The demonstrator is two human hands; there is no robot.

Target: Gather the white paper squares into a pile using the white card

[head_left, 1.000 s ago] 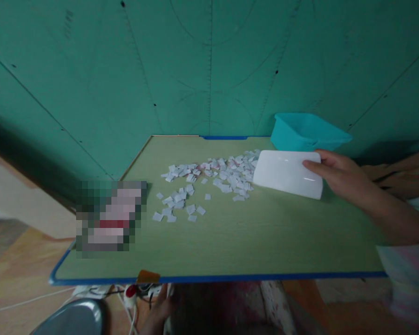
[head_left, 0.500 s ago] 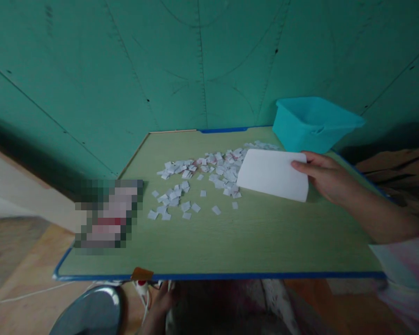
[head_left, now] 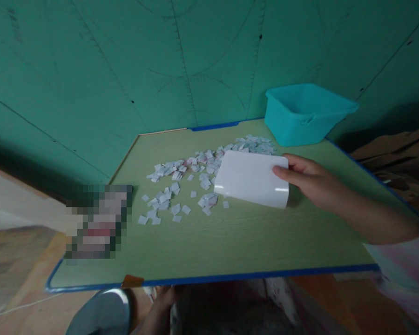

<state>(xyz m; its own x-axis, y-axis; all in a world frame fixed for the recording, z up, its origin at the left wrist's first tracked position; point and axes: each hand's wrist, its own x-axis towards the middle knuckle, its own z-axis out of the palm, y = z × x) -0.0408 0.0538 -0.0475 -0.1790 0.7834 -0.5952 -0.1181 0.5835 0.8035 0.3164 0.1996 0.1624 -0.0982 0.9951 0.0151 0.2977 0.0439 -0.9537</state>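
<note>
My right hand (head_left: 303, 177) is closed on the right edge of a glossy white sheet (head_left: 251, 177), thumb on top and fingers behind. The sheet is held low over the table, its near edge curving down. Its left side meets many small white paper pieces (head_left: 209, 163), which spread in a loose band across the table. A smaller cluster of paper pieces (head_left: 162, 200) lies nearer on the left. My left hand (head_left: 169, 295) is low by my lap, below the table's front edge; its fingers are hidden in shadow.
A turquoise plastic bin (head_left: 300, 121) stands at the table's back right corner, against the green wall (head_left: 216, 56). A pixelated object (head_left: 101, 223) lies along the left edge of the green table (head_left: 230, 246). A dark round stool top (head_left: 99, 314) is below at the left.
My right hand has moved the white sheet left and slightly nearer me, tilting it so light glints off it. Some paper pieces by its near left corner have shifted. My view has turned slightly.
</note>
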